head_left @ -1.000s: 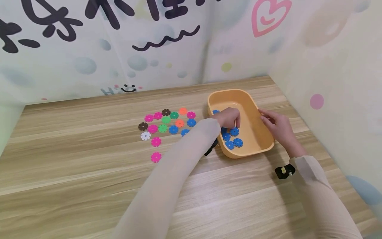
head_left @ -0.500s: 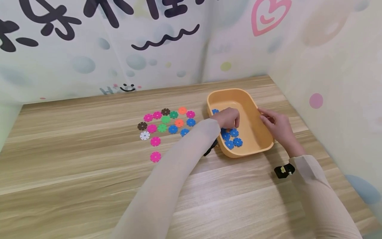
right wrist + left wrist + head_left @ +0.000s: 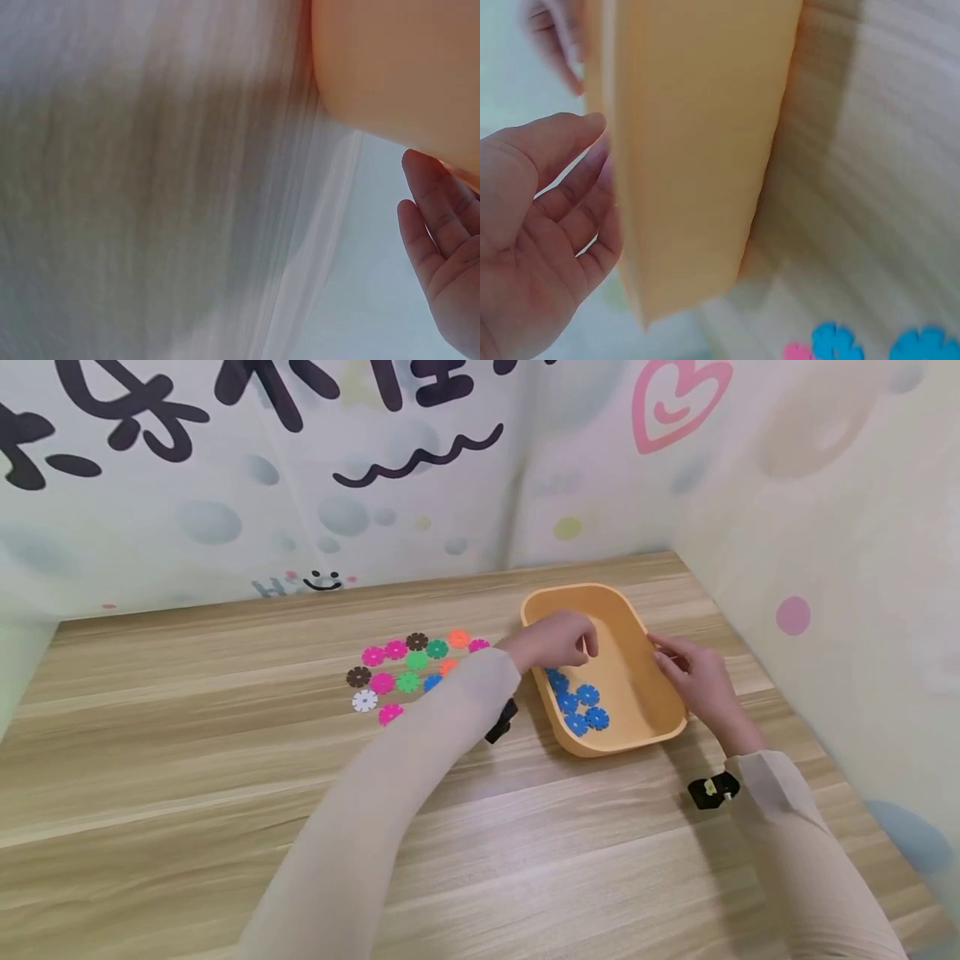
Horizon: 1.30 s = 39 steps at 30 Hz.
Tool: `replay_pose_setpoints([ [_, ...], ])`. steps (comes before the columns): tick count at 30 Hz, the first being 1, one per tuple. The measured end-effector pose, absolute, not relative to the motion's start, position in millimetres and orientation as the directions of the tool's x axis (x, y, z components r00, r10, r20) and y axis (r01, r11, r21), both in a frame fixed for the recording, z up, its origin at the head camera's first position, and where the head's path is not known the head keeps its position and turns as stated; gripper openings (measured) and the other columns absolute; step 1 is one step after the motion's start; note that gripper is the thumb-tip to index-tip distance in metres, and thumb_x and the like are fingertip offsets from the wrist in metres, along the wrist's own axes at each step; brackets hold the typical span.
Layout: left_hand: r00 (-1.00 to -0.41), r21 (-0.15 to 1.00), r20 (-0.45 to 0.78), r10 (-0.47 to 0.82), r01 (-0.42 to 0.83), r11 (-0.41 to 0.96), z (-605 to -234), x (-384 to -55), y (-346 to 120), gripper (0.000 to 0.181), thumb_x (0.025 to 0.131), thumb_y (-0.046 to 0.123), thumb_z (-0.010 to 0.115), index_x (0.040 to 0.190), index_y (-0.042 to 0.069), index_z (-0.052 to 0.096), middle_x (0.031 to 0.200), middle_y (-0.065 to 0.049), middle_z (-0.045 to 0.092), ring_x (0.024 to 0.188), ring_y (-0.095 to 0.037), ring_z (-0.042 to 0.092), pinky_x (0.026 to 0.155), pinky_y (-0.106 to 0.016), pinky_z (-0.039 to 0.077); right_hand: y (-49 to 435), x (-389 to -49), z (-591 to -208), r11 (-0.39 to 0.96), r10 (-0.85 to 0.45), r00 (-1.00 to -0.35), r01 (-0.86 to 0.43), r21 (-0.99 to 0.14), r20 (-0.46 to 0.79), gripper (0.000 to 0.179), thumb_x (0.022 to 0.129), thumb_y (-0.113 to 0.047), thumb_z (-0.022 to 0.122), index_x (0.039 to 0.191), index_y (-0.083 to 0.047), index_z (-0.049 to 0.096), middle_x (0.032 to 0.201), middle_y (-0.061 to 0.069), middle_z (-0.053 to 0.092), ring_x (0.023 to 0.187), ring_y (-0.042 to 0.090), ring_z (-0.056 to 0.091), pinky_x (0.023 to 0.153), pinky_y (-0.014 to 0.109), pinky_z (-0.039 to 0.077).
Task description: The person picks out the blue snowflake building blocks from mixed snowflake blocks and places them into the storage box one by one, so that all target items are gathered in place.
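Observation:
My left hand (image 3: 557, 638) is bent over the far left part of an orange-yellow plastic basin (image 3: 637, 693), fingers pointing down inside. In the left wrist view, the left hand (image 3: 547, 225) has its thumb near the forefinger; the fingertips are hidden behind the basin's wall (image 3: 697, 150), so anything between them cannot be seen. My right hand (image 3: 697, 685) holds the basin's right rim between thumb and fingers. Several blue notched plastic discs (image 3: 588, 695) lie at the basin's left side. In the right wrist view, fingers (image 3: 442, 217) lie along the basin's outer side.
Left of the basin, notched discs lie in rows on the wooden table (image 3: 187, 718): pink (image 3: 382, 683), green (image 3: 408, 682), brown (image 3: 359, 677), white (image 3: 364, 700), orange (image 3: 459, 638) and blue. My left sleeve (image 3: 390, 777) covers part of them. Printed walls stand behind and right.
My left hand has lifted slightly and shifted left and away from the near discs, showing more blue ones. Its forearm now covers more of the laid-out discs. The right hand stays on the rim.

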<state>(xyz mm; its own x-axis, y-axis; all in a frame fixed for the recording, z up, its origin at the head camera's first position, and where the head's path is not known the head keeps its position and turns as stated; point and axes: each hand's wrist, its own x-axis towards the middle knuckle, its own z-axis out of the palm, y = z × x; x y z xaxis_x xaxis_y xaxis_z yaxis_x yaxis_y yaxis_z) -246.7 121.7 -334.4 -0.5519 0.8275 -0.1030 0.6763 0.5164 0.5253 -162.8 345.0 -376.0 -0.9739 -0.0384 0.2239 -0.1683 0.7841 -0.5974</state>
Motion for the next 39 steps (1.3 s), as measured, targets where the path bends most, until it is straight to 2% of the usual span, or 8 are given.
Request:
replay_pose_setpoints([
  [4,-0.568,0.570,-0.054,0.821,0.658,0.492,-324,-246,99,0.018,0.088,0.007,0.056,0.104,0.004,0.065,0.101,-0.005,0.060,0.091,-0.013,0.052,0.079,-0.019,0.040,345,-162,-376,0.787,-0.041,-0.973,-0.171,-0.592,0.226,0.032,0.093,-0.009,0.053,0.123,0.001,0.056,0.105,0.023,0.061,0.084,0.013,0.055,0.065,0.004,0.039],
  [9,-0.621,0.676,-0.018,0.783,0.570,0.467,-321,-245,67,0.017,0.088,0.007,0.057,0.102,0.004,0.064,0.096,-0.004,0.060,0.087,-0.013,0.054,0.076,-0.020,0.043,345,-162,-376,0.783,-0.042,-0.974,-0.170,-0.599,0.222,0.033,0.093,-0.009,0.052,0.124,0.001,0.055,0.108,0.024,0.060,0.089,0.026,0.057,0.066,0.003,0.037],
  [12,-0.661,0.732,-0.019,0.750,0.502,0.460,-325,-246,49,0.015,0.088,0.007,0.059,0.101,0.004,0.064,0.095,-0.004,0.061,0.087,-0.013,0.055,0.077,-0.020,0.045,345,-161,-376,0.782,-0.040,-0.974,-0.168,-0.600,0.221,0.033,0.093,-0.009,0.052,0.124,0.001,0.055,0.107,0.024,0.060,0.089,0.028,0.057,0.066,0.002,0.037],
  [18,-0.696,0.759,-0.085,0.713,0.418,0.499,-338,-246,17,0.017,0.087,0.005,0.059,0.102,0.000,0.064,0.096,-0.007,0.061,0.089,-0.017,0.056,0.079,-0.025,0.046,345,-160,-376,0.785,-0.030,-0.977,-0.155,-0.600,0.212,0.033,0.093,-0.010,0.053,0.124,0.000,0.055,0.105,0.024,0.061,0.084,0.015,0.055,0.064,0.004,0.039],
  [23,-0.698,0.748,-0.175,0.695,0.364,0.555,-347,-244,-1,0.019,0.086,0.006,0.062,0.103,-0.002,0.064,0.094,-0.008,0.061,0.087,-0.019,0.055,0.077,-0.027,0.047,344,-160,-375,0.780,-0.030,-0.976,-0.158,-0.606,0.215,0.033,0.093,-0.010,0.053,0.124,0.000,0.055,0.106,0.024,0.061,0.082,0.003,0.052,0.064,0.004,0.040],
  [32,-0.662,0.713,-0.267,0.700,0.353,0.606,-361,-236,-17,0.024,0.082,0.004,0.067,0.104,-0.001,0.062,0.095,-0.010,0.059,0.087,-0.019,0.054,0.077,-0.027,0.046,345,-161,-376,0.783,-0.030,-0.973,-0.166,-0.600,0.230,0.032,0.093,-0.009,0.053,0.123,0.000,0.056,0.106,0.023,0.061,0.081,-0.003,0.049,0.065,0.003,0.039],
  [35,-0.667,0.714,-0.266,0.696,0.349,0.607,-364,-233,-20,0.028,0.078,0.004,0.071,0.104,-0.002,0.060,0.096,-0.011,0.058,0.086,-0.019,0.051,0.077,-0.027,0.045,345,-161,-376,0.784,-0.031,-0.974,-0.164,-0.599,0.227,0.032,0.093,-0.009,0.053,0.123,0.000,0.056,0.106,0.023,0.061,0.081,-0.003,0.049,0.065,0.003,0.039],
  [39,-0.672,0.716,-0.258,0.694,0.349,0.605,-368,-231,-24,0.032,0.075,0.003,0.073,0.103,-0.002,0.060,0.094,-0.012,0.055,0.085,-0.020,0.048,0.078,-0.028,0.044,344,-161,-376,0.787,-0.029,-0.975,-0.160,-0.596,0.222,0.032,0.093,-0.010,0.053,0.124,0.000,0.056,0.106,0.023,0.061,0.082,0.004,0.052,0.064,0.004,0.039],
])
